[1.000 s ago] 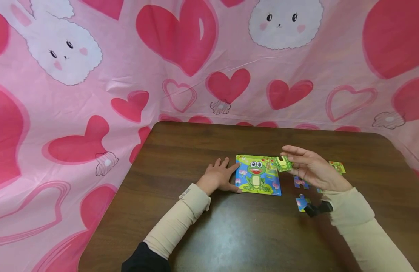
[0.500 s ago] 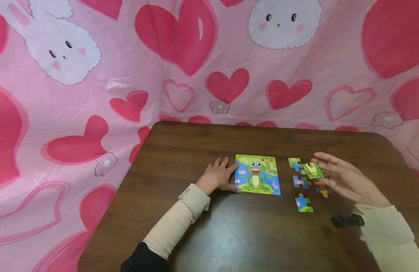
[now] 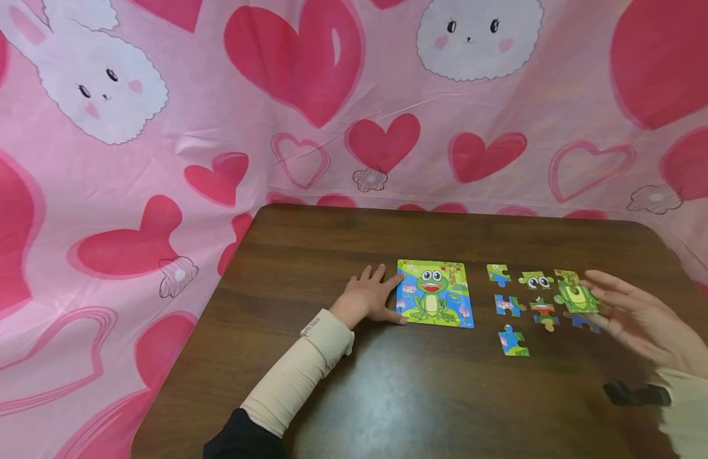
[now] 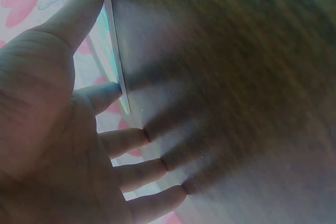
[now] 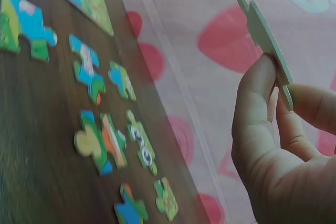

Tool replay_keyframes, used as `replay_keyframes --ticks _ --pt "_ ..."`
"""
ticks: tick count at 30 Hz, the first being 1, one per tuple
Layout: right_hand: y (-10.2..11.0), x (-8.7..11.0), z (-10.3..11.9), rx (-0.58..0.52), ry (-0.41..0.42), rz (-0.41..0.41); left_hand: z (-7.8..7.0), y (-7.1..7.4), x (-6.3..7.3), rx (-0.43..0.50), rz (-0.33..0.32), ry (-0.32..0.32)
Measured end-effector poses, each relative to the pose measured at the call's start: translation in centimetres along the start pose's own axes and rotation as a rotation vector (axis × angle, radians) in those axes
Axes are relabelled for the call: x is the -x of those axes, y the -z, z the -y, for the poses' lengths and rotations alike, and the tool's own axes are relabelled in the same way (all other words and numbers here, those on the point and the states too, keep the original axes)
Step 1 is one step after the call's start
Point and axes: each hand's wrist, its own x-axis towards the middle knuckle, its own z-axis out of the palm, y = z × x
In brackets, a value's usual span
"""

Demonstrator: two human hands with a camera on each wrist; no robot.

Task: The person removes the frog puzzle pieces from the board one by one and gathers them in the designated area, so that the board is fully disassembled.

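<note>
My left hand (image 3: 372, 298) lies with spread, straight fingers at the left side of a square frog picture board (image 3: 444, 306). In the left wrist view its thumb and index finger touch the board's edge (image 4: 116, 51), and the other fingertips rest on the table. My right hand (image 3: 647, 325) pinches a green jigsaw piece (image 3: 578, 299) showing the frog's pale belly. The right wrist view has this piece (image 5: 269, 40) nearly edge-on between thumb and fingers, raised off the table. Below it in the head view are a top-right piece (image 3: 566, 275) and a partly hidden blue piece (image 3: 585, 322).
Several loose jigsaw pieces lie right of the board: an eyes piece (image 3: 536, 280), a red-mouth piece (image 3: 542, 306), a flower piece (image 3: 508, 306), a top-left piece (image 3: 498, 275) and a lower blue-green piece (image 3: 513, 342). A pink heart-print cloth (image 3: 388, 76) hangs behind the brown table (image 3: 377, 395).
My right hand has carried the frog-belly piece rightward, from beside the board's upper right corner to over the right-hand loose pieces, uncovering others. The left hand and the board have stayed put.
</note>
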Motion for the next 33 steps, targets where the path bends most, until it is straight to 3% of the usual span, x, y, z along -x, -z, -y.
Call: replay_keyframes --ticks 13,19,26,33 --pt "1.5 2.3 -1.5 0.025 -0.054 0.021 0.0 0.0 0.0 0.005 0.005 0.001" --pt "2.2 3.1 -3.2 0.087 -0.090 -0.057 0.0 0.0 0.0 -0.001 0.007 0.002" --pt "2.6 3.5 -4.8 0.109 -0.124 -0.013 0.0 0.0 0.1 0.010 0.004 0.001" --pt "2.7 3.8 -5.3 0.164 -0.132 -0.050 0.1 0.1 0.1 0.015 -0.001 0.001"
